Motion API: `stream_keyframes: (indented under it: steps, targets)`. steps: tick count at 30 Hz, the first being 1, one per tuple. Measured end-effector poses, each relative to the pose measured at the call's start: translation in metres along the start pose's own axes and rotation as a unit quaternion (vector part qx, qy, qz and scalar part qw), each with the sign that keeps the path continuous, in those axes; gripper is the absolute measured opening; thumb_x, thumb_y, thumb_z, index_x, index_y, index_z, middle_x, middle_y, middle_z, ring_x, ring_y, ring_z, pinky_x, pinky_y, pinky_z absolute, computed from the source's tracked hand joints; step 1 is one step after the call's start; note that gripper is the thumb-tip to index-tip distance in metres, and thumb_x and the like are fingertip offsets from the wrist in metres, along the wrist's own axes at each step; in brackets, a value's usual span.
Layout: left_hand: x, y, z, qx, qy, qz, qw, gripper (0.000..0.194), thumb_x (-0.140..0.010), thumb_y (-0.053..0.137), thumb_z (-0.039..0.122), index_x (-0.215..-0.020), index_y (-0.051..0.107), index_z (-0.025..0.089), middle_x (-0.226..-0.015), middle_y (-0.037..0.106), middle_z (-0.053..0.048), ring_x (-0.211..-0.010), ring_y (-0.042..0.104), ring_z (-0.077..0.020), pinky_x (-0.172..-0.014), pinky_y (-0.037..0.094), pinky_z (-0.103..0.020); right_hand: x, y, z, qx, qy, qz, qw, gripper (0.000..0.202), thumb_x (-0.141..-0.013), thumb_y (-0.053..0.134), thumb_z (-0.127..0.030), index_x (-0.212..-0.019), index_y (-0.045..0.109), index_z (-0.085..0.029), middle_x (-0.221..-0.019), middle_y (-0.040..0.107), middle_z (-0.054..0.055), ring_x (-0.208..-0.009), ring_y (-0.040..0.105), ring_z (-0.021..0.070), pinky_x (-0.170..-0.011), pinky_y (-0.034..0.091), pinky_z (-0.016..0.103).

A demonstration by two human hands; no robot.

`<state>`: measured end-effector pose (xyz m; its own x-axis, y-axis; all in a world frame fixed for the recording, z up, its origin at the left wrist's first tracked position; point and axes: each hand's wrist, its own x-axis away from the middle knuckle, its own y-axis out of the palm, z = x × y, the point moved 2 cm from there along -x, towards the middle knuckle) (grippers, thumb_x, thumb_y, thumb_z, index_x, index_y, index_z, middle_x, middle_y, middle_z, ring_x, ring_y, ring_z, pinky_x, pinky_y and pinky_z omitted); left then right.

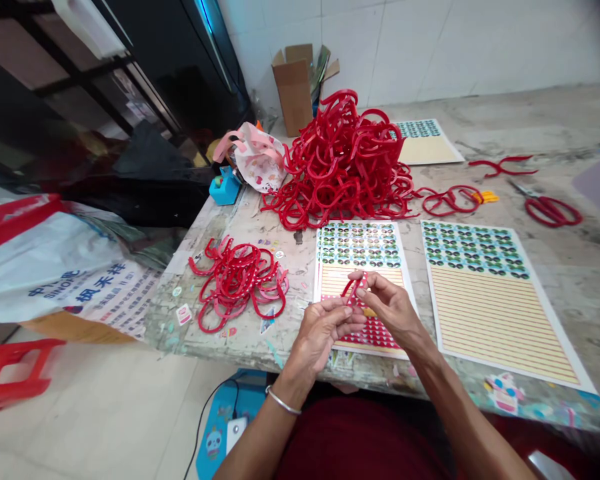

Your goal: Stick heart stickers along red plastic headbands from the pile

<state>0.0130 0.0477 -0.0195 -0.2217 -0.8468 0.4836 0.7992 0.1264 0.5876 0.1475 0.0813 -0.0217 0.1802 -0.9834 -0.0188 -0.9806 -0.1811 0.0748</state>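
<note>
In the head view I have both hands over the near half of the middle sheet, with the red band raised between them and a pink patterned strip along one side of it. My left hand pinches the lower end, thumb and fingertips together on the strip; my right hand closes thumb and finger on it near the upper end. The fingers hide much of the contact, so I cannot tell how much of the strip is stuck down or whether its edges line up with the band. To do this well, I judge that the left pinch should be the steady one, holding the band from twisting, while the right thumb presses along the strip in short strokes from the held end outward. A light, even tension should help against wrinkles; pulling hard could stretch the strip or spring the band open, since it looks thin and bendy. I would centre the strip before pressing, and leave its ends for last, as those curves seem likeliest to lift. The small pile lies on the table to my left and the big pile beyond the sheet, both apart from my fingers. The scissors lie off to the right, so the space between my wrists suits small turns of the band.
</note>
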Motion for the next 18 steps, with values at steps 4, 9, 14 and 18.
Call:
stream_keyframes:
  steps: [4, 9, 14, 18]
  targets:
    - [0.0005, 0.0001, -0.0002, 0.000, 0.002, 0.006, 1.000, 0.019, -0.067, 0.073, 0.016, -0.082, 0.066, 0.008, -0.073, 0.071, -0.007, -0.066, 0.068, -0.0149, -0.068, 0.055, -0.025, -0.0004, 0.0001, 0.0000, -0.004, -0.004, 0.003, 1.000, 0.017, -0.080, 0.061, -0.035, -0.074, 0.054, -0.021, -0.105, 0.058, 0.006, -0.081, 0.056, 0.0155, -0.072, 0.048, 0.030]
    - [0.0015, 0.0011, 0.0002, 0.003, 0.004, 0.007, 1.000, 0.019, -0.066, 0.073, 0.016, -0.082, 0.066, 0.008, -0.073, 0.070, -0.007, -0.066, 0.068, -0.0152, -0.068, 0.055, -0.026, 0.0000, 0.0016, -0.0004, -0.005, -0.006, 0.011, 1.000, 0.015, -0.080, 0.062, -0.033, -0.074, 0.054, -0.021, -0.105, 0.057, 0.005, -0.080, 0.056, 0.0150, -0.068, 0.049, 0.028]
    - [0.0018, 0.0020, 0.0012, 0.008, 0.005, 0.005, 1.000, 0.016, -0.067, 0.072, 0.014, -0.080, 0.066, 0.008, -0.072, 0.070, -0.006, -0.064, 0.067, -0.0143, -0.067, 0.055, -0.025, 0.0007, 0.0036, -0.0023, -0.002, -0.012, 0.012, 1.000, 0.015, -0.081, 0.061, -0.032, -0.074, 0.053, -0.021, -0.104, 0.056, 0.006, -0.079, 0.055, 0.0145, -0.064, 0.049, 0.027]
    - [0.0016, 0.0027, 0.0014, 0.006, 0.007, 0.000, 1.000, 0.018, -0.067, 0.072, 0.016, -0.081, 0.065, 0.008, -0.070, 0.070, -0.006, -0.064, 0.067, -0.0148, -0.067, 0.055, -0.025, 0.0004, 0.0040, -0.0017, 0.012, -0.014, 0.024, 1.000, 0.015, -0.080, 0.061, -0.033, -0.075, 0.053, -0.021, -0.103, 0.057, 0.006, -0.080, 0.055, 0.0157, -0.064, 0.049, 0.028]
